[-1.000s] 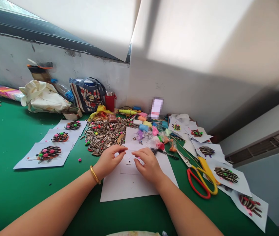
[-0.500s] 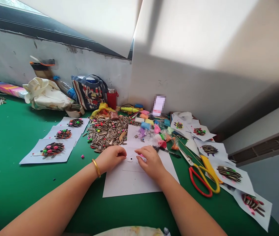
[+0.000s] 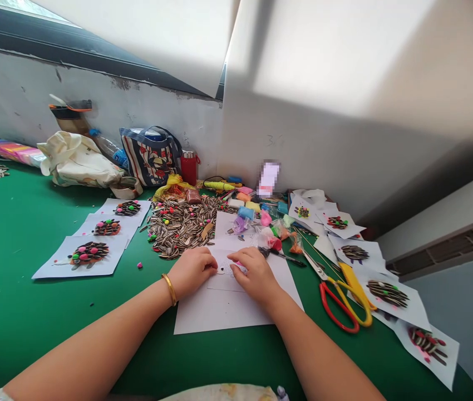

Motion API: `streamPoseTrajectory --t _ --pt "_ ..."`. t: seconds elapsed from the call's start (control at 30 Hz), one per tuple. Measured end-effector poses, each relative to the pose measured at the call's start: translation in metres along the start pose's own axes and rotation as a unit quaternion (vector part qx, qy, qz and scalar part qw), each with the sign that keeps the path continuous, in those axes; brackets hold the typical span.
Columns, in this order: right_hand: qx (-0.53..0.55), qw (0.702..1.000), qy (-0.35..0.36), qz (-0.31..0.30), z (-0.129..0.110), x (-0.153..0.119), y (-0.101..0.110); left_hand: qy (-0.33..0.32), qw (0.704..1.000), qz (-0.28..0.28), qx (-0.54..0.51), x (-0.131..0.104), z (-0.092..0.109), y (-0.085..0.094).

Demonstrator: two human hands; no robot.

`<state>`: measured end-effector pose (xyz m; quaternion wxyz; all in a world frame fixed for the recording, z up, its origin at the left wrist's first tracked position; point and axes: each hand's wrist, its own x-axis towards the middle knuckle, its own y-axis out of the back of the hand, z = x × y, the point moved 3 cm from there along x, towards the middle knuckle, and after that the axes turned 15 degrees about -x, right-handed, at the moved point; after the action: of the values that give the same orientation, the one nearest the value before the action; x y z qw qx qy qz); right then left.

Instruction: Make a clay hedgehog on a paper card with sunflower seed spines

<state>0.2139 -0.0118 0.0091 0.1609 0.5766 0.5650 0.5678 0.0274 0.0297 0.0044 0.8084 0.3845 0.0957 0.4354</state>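
Observation:
White paper (image 3: 228,312) lies on the green table, with a small white shape bearing a black dot (image 3: 222,269) between my hands. My left hand (image 3: 192,273), a gold bracelet at its wrist, has its fingers closed at the shape's left side; whatever they pinch is too small to make out. Over the paper to the right, my right hand (image 3: 253,275) has thumb and fingers apart, with a bit of pink beneath them. Striped sunflower seeds (image 3: 182,228) are heaped behind my left hand. Clay packets, among them a blue one (image 3: 246,213), lie behind the paper.
Scissors (image 3: 345,303) with red and yellow handles lie right of the paper, near a yellow cutter (image 3: 355,284). Seed pictures on paper (image 3: 53,262) stand in rows left and right. Bags (image 3: 82,167) and a red bottle (image 3: 189,167) are by the wall.
My left hand has shifted slightly right, closer to the small white shape. My right hand has barely moved, its fingers still apart.

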Motion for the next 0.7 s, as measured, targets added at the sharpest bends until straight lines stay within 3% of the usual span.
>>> streamPoseTrajectory --t 0.2,0.47,0.7 --pt "0.0 1.0 -0.006 -0.011 0.001 0.0 0.001 0.003 0.999 -0.052 -0.008 -0.001 0.002 0.005" --pt "-0.006 1.0 -0.017 -0.02 0.004 0.0 0.004 0.012 0.998 -0.068 -0.009 -0.002 0.002 0.007" --pt "-0.03 0.997 -0.066 0.006 0.027 0.001 0.015 0.037 0.996 -0.086 -0.009 -0.002 0.007 0.013"
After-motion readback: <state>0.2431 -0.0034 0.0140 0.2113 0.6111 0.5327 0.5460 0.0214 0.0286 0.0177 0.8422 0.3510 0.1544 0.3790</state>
